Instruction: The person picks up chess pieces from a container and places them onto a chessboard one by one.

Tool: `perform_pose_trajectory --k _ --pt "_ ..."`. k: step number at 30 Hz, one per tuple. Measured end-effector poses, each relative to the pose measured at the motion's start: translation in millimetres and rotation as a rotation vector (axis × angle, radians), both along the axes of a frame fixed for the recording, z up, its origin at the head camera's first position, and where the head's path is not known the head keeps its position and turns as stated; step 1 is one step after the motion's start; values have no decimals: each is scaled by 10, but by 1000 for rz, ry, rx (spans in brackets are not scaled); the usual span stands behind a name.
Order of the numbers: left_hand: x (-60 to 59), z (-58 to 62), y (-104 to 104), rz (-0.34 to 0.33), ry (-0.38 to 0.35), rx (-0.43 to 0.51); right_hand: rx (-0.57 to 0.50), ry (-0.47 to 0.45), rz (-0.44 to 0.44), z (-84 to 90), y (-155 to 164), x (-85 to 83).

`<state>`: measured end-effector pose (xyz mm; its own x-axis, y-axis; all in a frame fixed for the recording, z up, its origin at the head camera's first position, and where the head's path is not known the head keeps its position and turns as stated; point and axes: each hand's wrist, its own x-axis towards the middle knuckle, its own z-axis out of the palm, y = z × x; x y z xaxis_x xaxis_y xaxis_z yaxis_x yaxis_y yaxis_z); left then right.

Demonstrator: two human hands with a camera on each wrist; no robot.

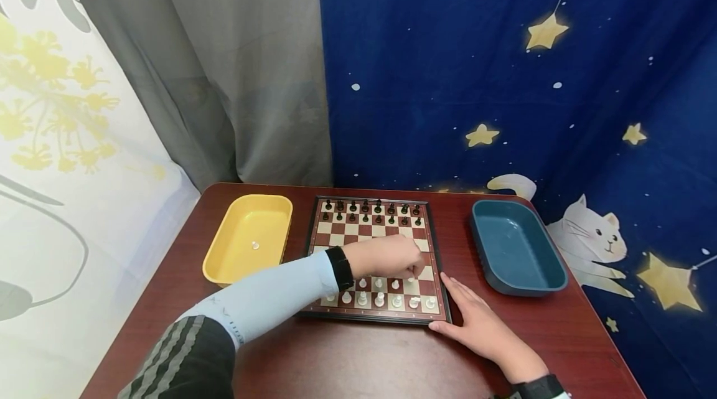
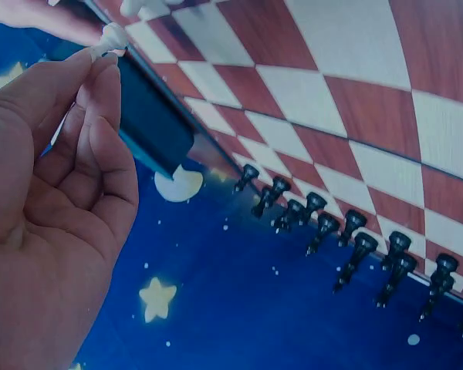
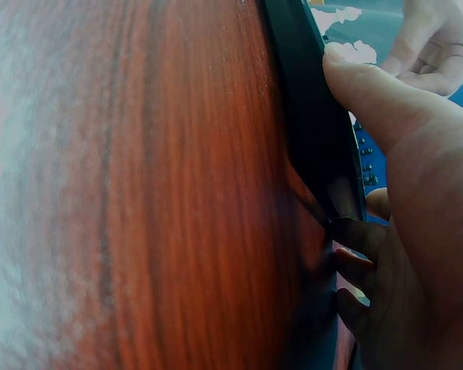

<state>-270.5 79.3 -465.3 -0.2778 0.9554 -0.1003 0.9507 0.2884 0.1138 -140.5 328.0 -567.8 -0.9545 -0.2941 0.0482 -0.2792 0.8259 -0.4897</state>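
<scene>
My left hand [image 1: 386,256] reaches across the chessboard [image 1: 350,230] to its right side. Thumb and fingertips pinch a white pawn [image 2: 113,37] by its base in the left wrist view, close over the near right squares. Several white pieces [image 1: 379,299] stand in the row nearest me, with a few white pawns [image 1: 363,283] ahead of them; my left forearm covers part of that side. Black pieces [image 1: 378,206] fill the two far rows. My right hand [image 1: 476,323] rests against the board's near right corner, fingers extended along the right side and thumb at the front edge.
A yellow tray [image 1: 213,267] stands left of the board, with a small white piece [image 1: 255,245] inside. To the right is a dark blue tray [image 1: 493,281]. Both stand on the reddish-brown table [image 1: 358,355], which ends at curtains [image 1: 403,75] behind.
</scene>
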Motion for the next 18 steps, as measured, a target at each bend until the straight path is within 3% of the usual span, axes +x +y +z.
perform_pose_trajectory --k 6,18 --pt "38 -58 30 -10 6 -29 4 -1 -1 -16 7 1" --pt "78 -129 43 9 -59 -39 5 -19 -4 -11 2 3"
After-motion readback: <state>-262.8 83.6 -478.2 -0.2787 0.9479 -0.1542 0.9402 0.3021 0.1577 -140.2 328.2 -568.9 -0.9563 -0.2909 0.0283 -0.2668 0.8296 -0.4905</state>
